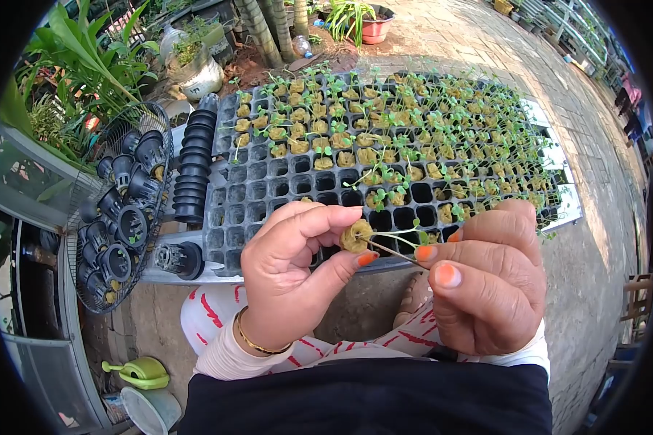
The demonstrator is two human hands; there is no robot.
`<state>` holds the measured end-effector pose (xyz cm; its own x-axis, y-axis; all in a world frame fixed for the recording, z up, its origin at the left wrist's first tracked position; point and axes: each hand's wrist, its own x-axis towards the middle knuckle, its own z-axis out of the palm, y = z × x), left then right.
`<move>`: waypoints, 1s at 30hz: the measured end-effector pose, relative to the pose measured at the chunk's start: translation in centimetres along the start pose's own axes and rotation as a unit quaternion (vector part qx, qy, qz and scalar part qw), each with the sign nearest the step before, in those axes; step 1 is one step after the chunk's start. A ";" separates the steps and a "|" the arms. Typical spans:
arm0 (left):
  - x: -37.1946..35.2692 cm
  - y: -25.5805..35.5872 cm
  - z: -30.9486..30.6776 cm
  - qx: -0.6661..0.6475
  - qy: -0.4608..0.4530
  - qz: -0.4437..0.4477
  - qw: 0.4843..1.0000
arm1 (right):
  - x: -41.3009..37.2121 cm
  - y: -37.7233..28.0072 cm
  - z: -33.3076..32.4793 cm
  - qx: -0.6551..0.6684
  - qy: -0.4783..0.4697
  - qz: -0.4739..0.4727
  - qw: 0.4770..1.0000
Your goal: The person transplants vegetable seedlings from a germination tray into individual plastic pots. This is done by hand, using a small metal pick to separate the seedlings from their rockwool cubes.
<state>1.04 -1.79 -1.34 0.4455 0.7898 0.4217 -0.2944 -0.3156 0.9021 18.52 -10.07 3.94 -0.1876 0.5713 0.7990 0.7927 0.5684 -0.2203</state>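
Note:
My left hand (pixel 286 264) pinches a yellowish-brown seedling plug (pixel 355 237) between thumb and fingers, above the near edge of the tray. A pale stem with small green leaves (pixel 422 233) sticks out of the plug to the right. My right hand (pixel 493 283) is closed on a thin dark stick (pixel 393 251), its tip touching the plug beside the stem. Beneath both hands lies a black seedling tray (pixel 257 192). Similar plugs with sprouts (pixel 413 119) fill many cells at the back and right; cells at the left and front are bare.
Left of the tray stands a stack of black net pots (pixel 194 163), with a single net pot (pixel 181 259) in front. A wire basket (pixel 80 286) holds several more net pots (pixel 133 226). A green watering can (pixel 146 373) and a bucket (pixel 159 409) sit on the floor.

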 end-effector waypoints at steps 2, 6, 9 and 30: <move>0.1 0.1 0.1 0.001 0.008 -0.001 1.000 | 0.0 0.0 0.2 -0.008 0.005 -0.005 1.000; 0.2 0.0 0.0 0.025 0.004 0.012 1.000 | 0.1 0.0 0.3 -0.016 0.001 -0.010 1.000; 0.2 -0.1 0.0 0.036 0.004 0.013 0.999 | 0.0 0.2 0.3 -0.002 -0.010 -0.003 1.000; 0.2 0.0 -0.1 0.022 -0.006 -0.008 1.000 | 0.4 0.4 0.2 -0.001 -0.006 0.004 1.000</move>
<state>1.08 -1.57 -1.24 0.4609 0.7884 0.4074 -0.2490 -0.3258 0.9121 18.65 -9.48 4.09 -0.1875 0.5832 0.7904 0.7955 0.5623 -0.2261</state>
